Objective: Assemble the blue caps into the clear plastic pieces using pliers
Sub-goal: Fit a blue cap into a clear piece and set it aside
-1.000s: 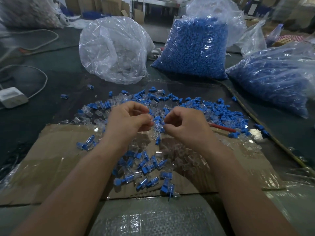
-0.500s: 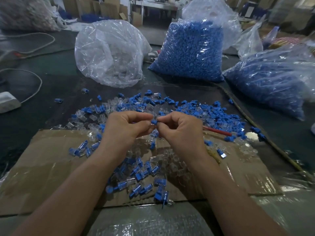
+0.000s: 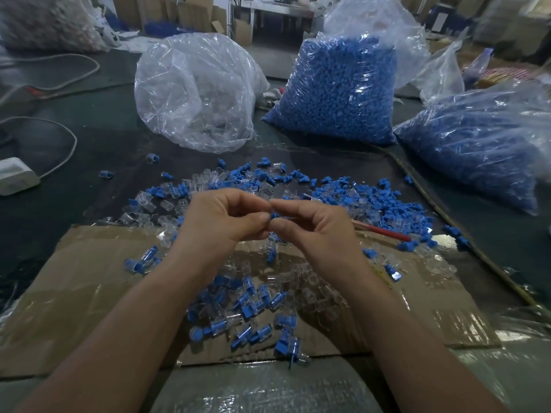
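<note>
My left hand (image 3: pixel 222 217) and my right hand (image 3: pixel 317 226) meet fingertip to fingertip above the pile. Between them they pinch a small blue cap (image 3: pixel 274 216); whether a clear piece is with it is hidden by the fingers. Loose blue caps (image 3: pixel 396 210) and clear plastic pieces (image 3: pixel 143 217) lie scattered on the dark table behind the hands. Joined blue-and-clear pieces (image 3: pixel 247 317) lie on the cardboard (image 3: pixel 89 281) under my wrists. A red-handled tool (image 3: pixel 384 232) lies to the right of my right hand, partly buried in caps.
A clear bag (image 3: pixel 196 93) of clear pieces stands behind the pile. Two bags of blue caps stand at the back centre (image 3: pixel 340 90) and right (image 3: pixel 477 144). A white power adapter (image 3: pixel 15 175) with its cable lies at the left. A cord (image 3: pixel 465 231) runs along the right.
Both hands have risen off the pile and come together, and the blue cap now shows between the fingertips. The view has shifted slightly.
</note>
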